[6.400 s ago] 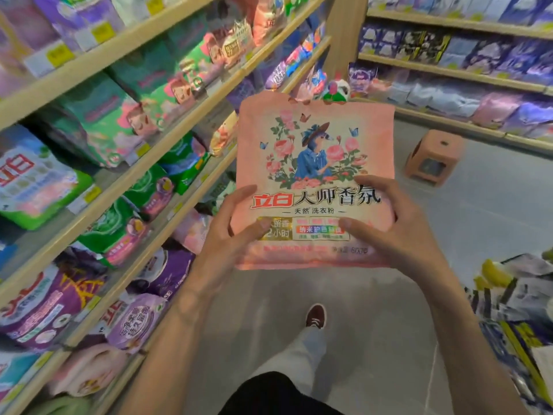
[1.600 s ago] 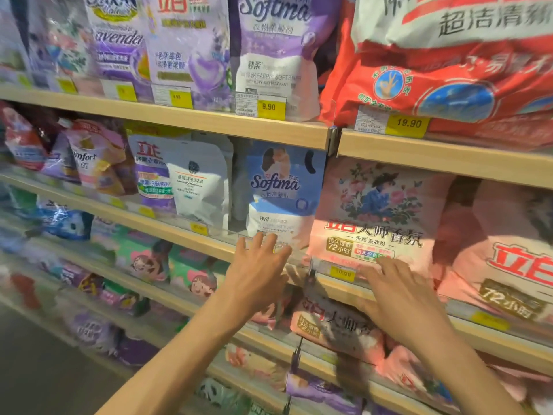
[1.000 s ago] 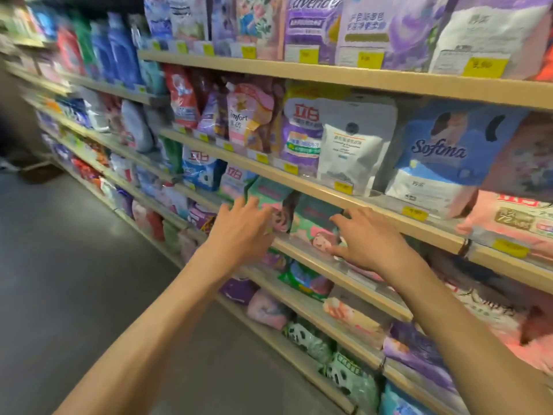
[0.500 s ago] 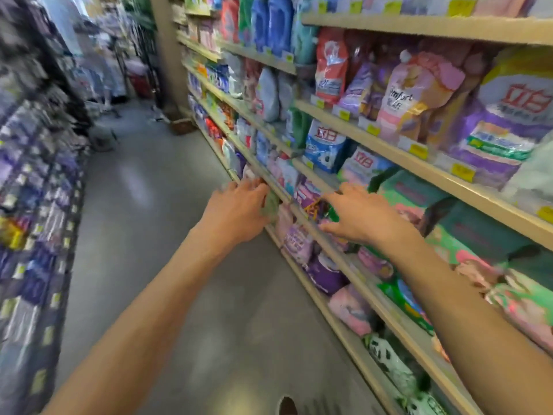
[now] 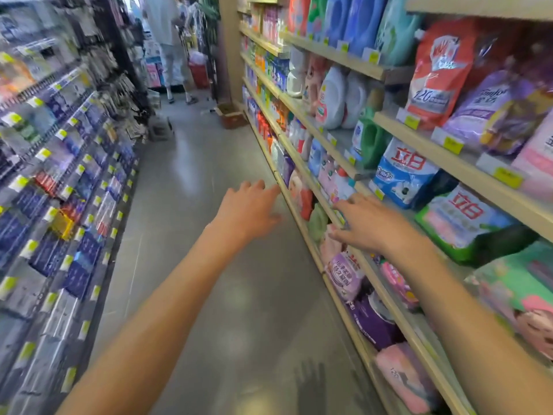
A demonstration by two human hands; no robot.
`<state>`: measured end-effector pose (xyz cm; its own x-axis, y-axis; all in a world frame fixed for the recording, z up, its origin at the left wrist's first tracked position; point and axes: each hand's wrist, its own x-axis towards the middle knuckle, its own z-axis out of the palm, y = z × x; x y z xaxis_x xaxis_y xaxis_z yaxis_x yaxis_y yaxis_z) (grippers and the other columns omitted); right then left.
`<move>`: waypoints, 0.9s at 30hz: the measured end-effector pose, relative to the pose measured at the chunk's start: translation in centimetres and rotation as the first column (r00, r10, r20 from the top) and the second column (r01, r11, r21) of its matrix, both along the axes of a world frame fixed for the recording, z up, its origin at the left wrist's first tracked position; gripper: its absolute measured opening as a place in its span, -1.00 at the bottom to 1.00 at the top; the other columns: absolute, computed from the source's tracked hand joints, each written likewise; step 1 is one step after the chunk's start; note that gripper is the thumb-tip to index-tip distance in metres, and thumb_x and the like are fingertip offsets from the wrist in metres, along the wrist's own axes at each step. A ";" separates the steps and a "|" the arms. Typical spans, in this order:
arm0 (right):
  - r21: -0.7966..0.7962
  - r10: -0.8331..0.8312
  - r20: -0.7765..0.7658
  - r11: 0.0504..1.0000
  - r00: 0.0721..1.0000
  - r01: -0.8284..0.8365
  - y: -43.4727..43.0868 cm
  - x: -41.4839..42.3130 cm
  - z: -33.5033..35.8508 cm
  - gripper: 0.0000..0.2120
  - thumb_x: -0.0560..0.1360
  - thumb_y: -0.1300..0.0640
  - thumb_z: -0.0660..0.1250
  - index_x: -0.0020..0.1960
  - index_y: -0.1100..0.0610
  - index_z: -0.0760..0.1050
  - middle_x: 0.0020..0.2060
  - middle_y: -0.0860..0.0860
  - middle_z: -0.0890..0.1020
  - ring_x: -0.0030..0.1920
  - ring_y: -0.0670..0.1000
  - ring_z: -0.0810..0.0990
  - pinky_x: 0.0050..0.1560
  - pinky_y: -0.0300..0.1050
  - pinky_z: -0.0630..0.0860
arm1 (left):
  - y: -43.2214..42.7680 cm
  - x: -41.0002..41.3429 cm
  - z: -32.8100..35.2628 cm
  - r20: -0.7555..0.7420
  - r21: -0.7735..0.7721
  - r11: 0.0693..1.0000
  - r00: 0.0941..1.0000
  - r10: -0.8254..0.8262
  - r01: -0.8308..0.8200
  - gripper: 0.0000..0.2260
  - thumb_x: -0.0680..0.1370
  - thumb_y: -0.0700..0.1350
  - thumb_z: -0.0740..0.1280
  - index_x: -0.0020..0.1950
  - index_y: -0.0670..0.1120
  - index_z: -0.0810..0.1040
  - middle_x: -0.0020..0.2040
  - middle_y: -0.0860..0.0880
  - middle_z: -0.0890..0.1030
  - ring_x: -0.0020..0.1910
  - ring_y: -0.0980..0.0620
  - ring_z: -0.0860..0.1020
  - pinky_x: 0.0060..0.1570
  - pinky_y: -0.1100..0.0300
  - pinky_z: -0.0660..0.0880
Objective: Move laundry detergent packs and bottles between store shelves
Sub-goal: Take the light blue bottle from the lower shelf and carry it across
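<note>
Grey floor (image 5: 227,310) between stocked shelves (image 5: 329,53)

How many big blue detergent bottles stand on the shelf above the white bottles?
2. The left blue bottle stands beside a green bottle; the right blue bottle stands beside a teal bottle. More may be hidden behind them.

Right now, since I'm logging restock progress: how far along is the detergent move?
Done: the pink pack held earlier is gone from both hands. In hand: nothing; the left hand and right hand reach open toward the shelves. Left: picking the next pack or bottle; which one isn't shown.
</note>
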<state>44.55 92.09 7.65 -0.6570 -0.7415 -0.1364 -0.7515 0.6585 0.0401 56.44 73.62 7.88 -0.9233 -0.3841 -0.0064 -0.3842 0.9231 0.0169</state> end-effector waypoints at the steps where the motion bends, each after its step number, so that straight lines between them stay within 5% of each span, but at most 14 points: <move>1: 0.002 0.008 0.005 1.000 1.000 -0.008 -1.2 -1.0 -0.2 -0.43 0.55 -0.21 0.25 0.46 0.03 0.30 0.35 0.12 0.41 0.37 0.18 0.38 0.24 0.13 0.46 | -1.2 -0.9 -0.1 -0.002 0.023 1.000 1.000 0.010 -0.010 -0.50 0.60 0.10 0.28 0.52 0.04 0.29 0.40 -0.12 0.44 0.39 -0.21 0.40 0.29 -0.11 0.42; 6: 0.012 0.058 0.054 0.998 0.997 -0.058 -7.5 -5.6 -1.4 -0.32 0.56 -0.20 0.25 0.56 0.04 0.14 0.40 0.14 0.37 0.38 0.22 0.38 0.28 0.17 0.44 | -7.6 -5.2 -0.9 -0.018 0.086 0.995 0.998 0.052 -0.050 -0.46 0.59 0.11 0.29 0.55 0.06 0.27 0.43 -0.10 0.41 0.40 -0.20 0.40 0.32 -0.13 0.43; 27: 0.096 -0.029 0.187 0.995 0.982 0.011 -39.3 -27.6 -5.4 -0.48 0.57 -0.14 0.27 0.44 0.05 0.31 0.40 0.14 0.35 0.37 0.19 0.39 0.24 0.06 0.43 | -41.1 -28.9 -4.0 0.105 0.080 0.996 0.993 -0.054 0.046 -0.51 0.62 0.13 0.26 0.52 0.03 0.31 0.39 -0.10 0.46 0.39 -0.19 0.42 0.29 -0.10 0.45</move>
